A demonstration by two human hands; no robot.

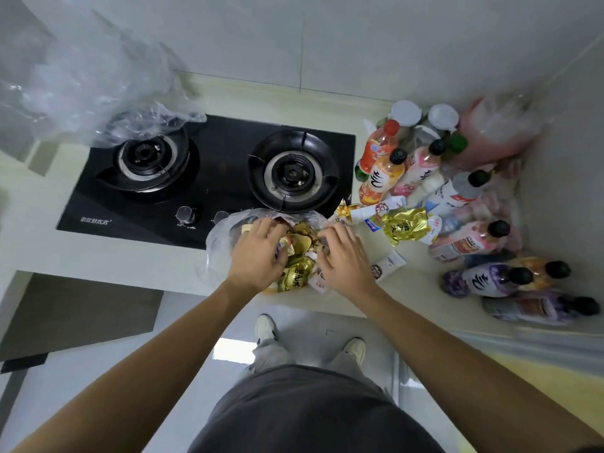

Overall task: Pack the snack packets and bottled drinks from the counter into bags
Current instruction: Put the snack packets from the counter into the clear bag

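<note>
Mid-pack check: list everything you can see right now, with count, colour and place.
clear bag: one, transparent, counter front edge, holding gold snack packets
loose packets: several, gold and white, right of the bag
bottles: a dozen or so, orange, pink, purple, white, counter's right end; some upright, some lying
pink bag: one, far right corner
empty plastic bags: clear, bunched over the left burner
gas hob: one, black, two burners
left hand: in the bag's mouth
right hand: at the bag's right edge

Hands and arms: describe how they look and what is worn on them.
Two bare hands, left hand and right hand, no gloves; no rings or watch visible. Both forearms are bare as far as the frame edges, no sleeves in view.
</note>
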